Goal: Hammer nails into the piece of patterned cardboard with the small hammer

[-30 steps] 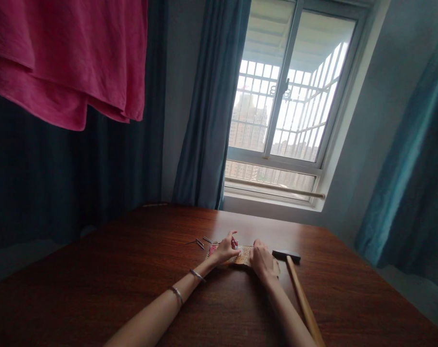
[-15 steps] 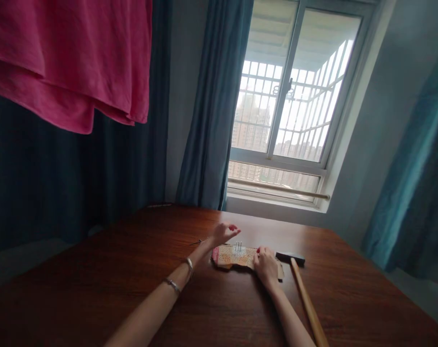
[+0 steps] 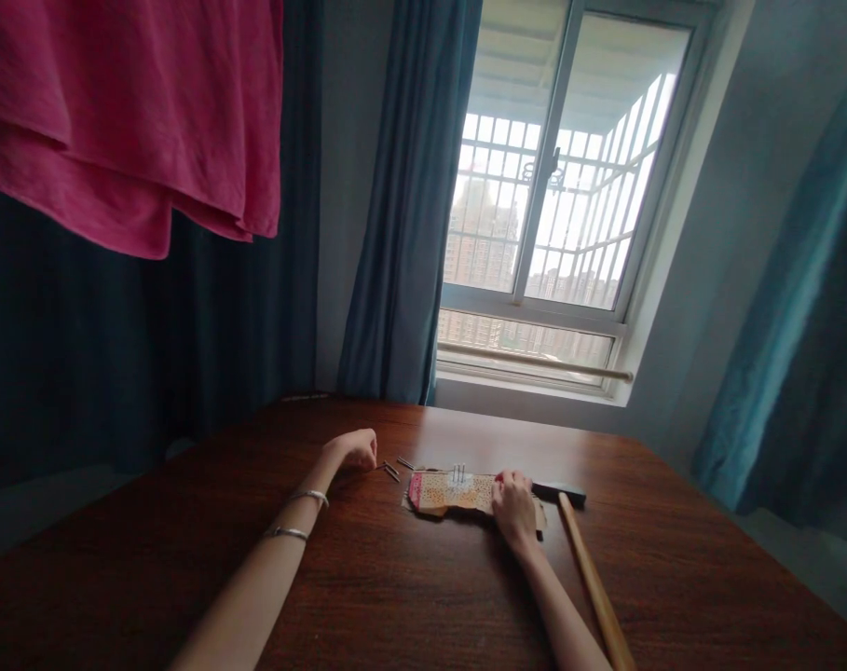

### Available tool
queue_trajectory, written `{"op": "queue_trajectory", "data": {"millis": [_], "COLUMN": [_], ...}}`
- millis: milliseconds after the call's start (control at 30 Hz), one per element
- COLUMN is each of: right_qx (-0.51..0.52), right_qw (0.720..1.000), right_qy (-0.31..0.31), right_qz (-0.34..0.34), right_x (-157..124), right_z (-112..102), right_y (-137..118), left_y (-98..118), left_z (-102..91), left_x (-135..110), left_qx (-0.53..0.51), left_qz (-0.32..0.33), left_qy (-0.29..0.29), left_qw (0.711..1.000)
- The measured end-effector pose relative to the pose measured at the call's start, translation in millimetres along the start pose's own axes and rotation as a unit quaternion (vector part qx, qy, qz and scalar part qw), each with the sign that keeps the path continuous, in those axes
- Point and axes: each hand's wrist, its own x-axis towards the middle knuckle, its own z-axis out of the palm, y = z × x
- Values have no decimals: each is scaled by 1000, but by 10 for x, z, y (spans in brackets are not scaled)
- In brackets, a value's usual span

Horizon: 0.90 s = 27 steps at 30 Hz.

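A small flat patterned board with a pink left edge lies on the brown wooden table. A few thin nails stand upright in it. My right hand rests on the board's right end, fingers curled and pressing down. My left hand is off to the left of the board with its fingers curled in, just beside loose nails lying on the table; whether it holds one is hidden. A hammer with a dark head and long wooden handle lies to the right of my right hand.
A pink cloth hangs at the upper left. Blue curtains flank a barred window behind the table. The table's far edge runs below the window sill.
My left hand has let go of the nails standing in the board and drawn back left to the loose nails, fingers curling in. My right hand has stayed on the board.
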Motion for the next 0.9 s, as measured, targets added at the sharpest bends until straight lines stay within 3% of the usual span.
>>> {"op": "queue_trajectory", "data": {"millis": [267, 433, 567, 633, 733, 900], "right_qx": [33, 72, 162, 236, 354, 495], "right_qw": [999, 995, 984, 969, 934, 868], "right_qy": [38, 60, 73, 65, 37, -17], "right_qz": [-11, -13, -16, -20, -17, 29], "right_x": [10, 20, 32, 37, 38, 19], "right_z": [-5, -87, -179, -205, -215, -201], "right_y": [3, -34, -136, -207, -309, -396], "left_y": [-87, 42, 351, 566, 898, 1302], "left_z": [136, 45, -83, -79, 58, 435], "left_x": [111, 27, -32, -66, -112, -132], "left_qx": [17, 6, -64, -112, -157, -178], "left_qz": [-11, 37, 164, 234, 303, 337], "left_qy": [-16, 11, 68, 71, 61, 59], "left_qw": [1000, 999, 982, 963, 938, 923]}}
